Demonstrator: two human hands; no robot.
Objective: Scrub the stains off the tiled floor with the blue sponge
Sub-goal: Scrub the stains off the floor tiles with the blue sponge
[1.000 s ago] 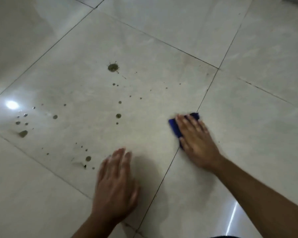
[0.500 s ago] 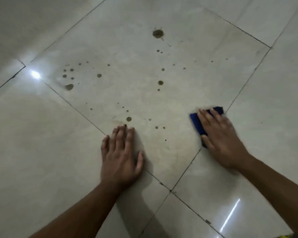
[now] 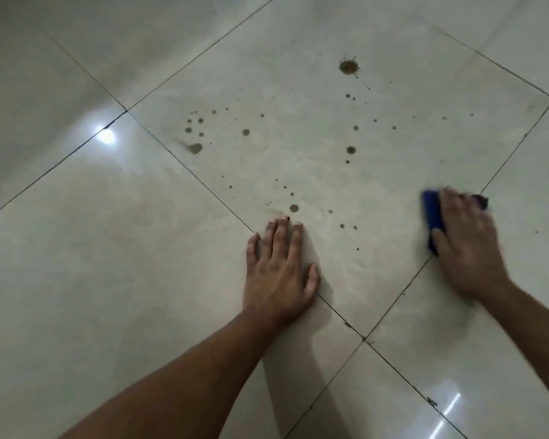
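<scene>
My right hand (image 3: 466, 242) presses flat on the blue sponge (image 3: 432, 213), which lies on the floor at the right edge of the stained tile (image 3: 298, 90); most of the sponge is hidden under the palm. My left hand (image 3: 279, 270) rests flat on the floor with fingers spread, holding nothing, its fingertips just below a brown spot (image 3: 293, 208). Several brown stains dot the tile: a large splat (image 3: 348, 66) at the top, a smeared blot (image 3: 195, 148) at the left, and small drops between.
Glossy pale tiles with dark grout lines (image 3: 393, 301) surround the stained one. A bright light reflection (image 3: 106, 136) sits at the left, and streaks of glare (image 3: 447, 407) at the bottom right.
The view has shifted, so the stains sit more central. My right hand with the sponge has slid along the tile's right edge and looks blurred. My left hand stays planted on the floor.
</scene>
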